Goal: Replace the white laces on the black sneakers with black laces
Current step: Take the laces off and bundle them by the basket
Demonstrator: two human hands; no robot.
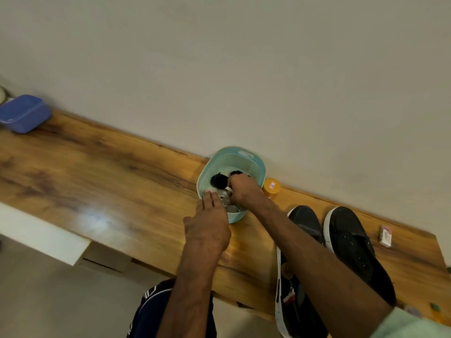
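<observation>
In the head view, 2 coiled black laces (218, 181) are seen in the teal basket (244, 152) on the worktop (97, 167), just left of the right hand (244, 193), the nearer one, which is curled inside the basket on what appears to be white laces (225, 195). The left hand (207, 228) is laid flat, fingers straight, on the near rim. The 2 black sneakers (353, 247) are set right of both hands, long axes running toward the wall; the sticker on the orange jar (271, 187) and the print on the small box (386, 236) cannot be read.
</observation>
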